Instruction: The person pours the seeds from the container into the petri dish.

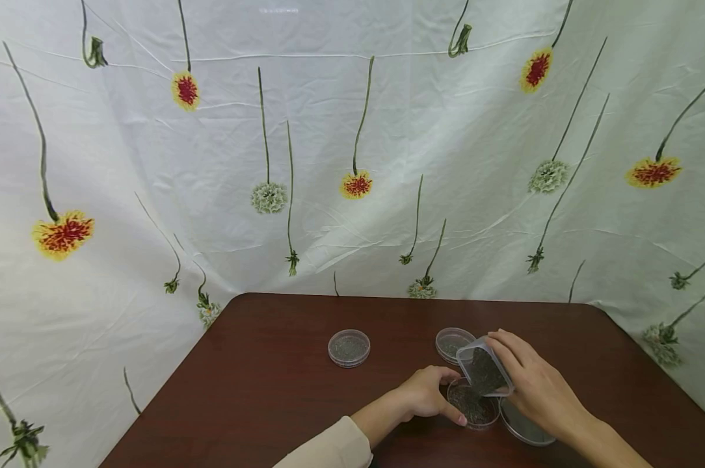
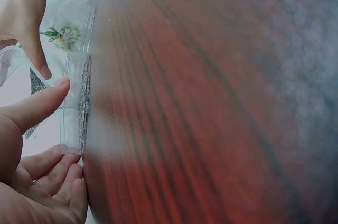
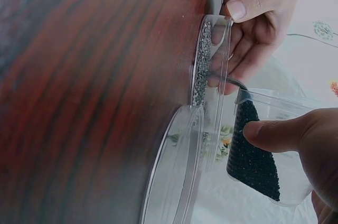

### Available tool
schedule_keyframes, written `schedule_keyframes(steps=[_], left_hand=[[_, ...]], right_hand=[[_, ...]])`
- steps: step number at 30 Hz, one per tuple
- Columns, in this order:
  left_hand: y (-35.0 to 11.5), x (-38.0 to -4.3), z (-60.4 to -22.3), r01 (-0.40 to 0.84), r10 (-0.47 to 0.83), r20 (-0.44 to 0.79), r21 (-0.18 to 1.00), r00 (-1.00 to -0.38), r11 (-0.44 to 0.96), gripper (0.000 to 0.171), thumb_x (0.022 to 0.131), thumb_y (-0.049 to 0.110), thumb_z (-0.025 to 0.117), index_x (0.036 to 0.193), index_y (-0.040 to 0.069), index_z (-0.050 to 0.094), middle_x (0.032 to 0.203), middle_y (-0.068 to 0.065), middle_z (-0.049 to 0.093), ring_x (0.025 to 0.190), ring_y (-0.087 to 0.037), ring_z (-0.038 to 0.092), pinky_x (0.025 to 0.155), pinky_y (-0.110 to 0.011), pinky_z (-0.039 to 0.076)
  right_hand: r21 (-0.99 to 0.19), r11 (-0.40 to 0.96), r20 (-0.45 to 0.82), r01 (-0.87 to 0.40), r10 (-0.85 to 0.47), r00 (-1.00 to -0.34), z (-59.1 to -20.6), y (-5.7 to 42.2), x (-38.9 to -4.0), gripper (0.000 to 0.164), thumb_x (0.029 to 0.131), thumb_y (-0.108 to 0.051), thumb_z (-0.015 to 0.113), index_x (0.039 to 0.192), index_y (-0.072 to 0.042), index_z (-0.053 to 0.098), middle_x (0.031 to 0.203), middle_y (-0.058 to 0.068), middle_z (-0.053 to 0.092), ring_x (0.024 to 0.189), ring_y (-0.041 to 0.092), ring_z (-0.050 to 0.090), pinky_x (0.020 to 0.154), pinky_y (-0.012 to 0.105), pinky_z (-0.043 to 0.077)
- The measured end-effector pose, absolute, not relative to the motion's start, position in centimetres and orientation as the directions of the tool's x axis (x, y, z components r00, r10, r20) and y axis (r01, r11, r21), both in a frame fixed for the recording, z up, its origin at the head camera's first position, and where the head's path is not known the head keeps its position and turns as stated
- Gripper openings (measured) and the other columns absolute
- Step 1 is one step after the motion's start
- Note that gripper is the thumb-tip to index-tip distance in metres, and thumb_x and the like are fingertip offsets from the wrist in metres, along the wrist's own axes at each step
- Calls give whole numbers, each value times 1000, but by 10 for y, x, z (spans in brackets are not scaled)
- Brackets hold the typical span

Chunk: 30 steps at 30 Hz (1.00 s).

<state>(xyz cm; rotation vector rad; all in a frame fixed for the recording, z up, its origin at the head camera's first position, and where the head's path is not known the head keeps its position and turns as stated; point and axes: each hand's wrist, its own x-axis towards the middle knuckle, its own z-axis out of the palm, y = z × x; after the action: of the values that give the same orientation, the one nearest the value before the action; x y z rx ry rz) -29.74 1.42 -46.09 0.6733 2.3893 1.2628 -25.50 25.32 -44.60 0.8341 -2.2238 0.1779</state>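
Note:
My left hand (image 1: 425, 393) holds a clear petri dish (image 1: 482, 427) on the table, thumb at its near rim and fingers round the far side. Dark granules (image 3: 202, 68) cover the bottom of that dish. Just above it, my right hand (image 1: 542, 385) grips a clear plastic box (image 3: 293, 179), tipped toward the dish. Black granules (image 3: 253, 155) lie banked inside the box, and a thin stream runs off its corner into the dish. In the left wrist view, the left thumb (image 2: 45, 102) overlaps part of the tilted box.
Beside the held dish, partly under the right hand, lies another clear round dish or lid (image 1: 528, 429). Behind the box stands a petri dish (image 1: 446, 356) with granules; a similar dish (image 1: 349, 363) sits farther left. A flowered cloth (image 1: 317, 143) hangs beyond the brown table (image 1: 259, 383).

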Motion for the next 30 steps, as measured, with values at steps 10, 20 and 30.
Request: schedule_keyframes(steps=[10, 20, 30], left_hand=[[14, -297, -461, 237, 557, -83, 845, -827, 479, 64, 72, 8, 96, 130, 11, 70, 123, 3, 69, 121, -19, 59, 105, -40, 47], [14, -298, -463, 232, 567, -89, 852, -819, 469, 63, 73, 7, 96, 130, 11, 70, 122, 3, 68, 120, -18, 60, 105, -39, 47], [13, -298, -462, 241, 571, -80, 852, -817, 464, 64, 72, 7, 96, 131, 11, 69, 124, 2, 68, 122, -18, 59, 105, -39, 47]], right_hand=[[136, 773, 690, -619, -523, -501, -444, 253, -256, 105, 44, 6, 98, 140, 1, 58, 142, 15, 54, 130, 37, 52, 96, 36, 43], [123, 781, 682, -613, -515, -519, -444, 253, -254, 105, 45, 6, 99, 141, 0, 57, 143, 15, 54, 130, 37, 52, 95, 40, 45], [66, 793, 679, -606, -480, -555, -444, 256, -255, 104, 47, 3, 101, 140, 0, 56, 141, 17, 53, 127, 37, 53, 83, 50, 57]])
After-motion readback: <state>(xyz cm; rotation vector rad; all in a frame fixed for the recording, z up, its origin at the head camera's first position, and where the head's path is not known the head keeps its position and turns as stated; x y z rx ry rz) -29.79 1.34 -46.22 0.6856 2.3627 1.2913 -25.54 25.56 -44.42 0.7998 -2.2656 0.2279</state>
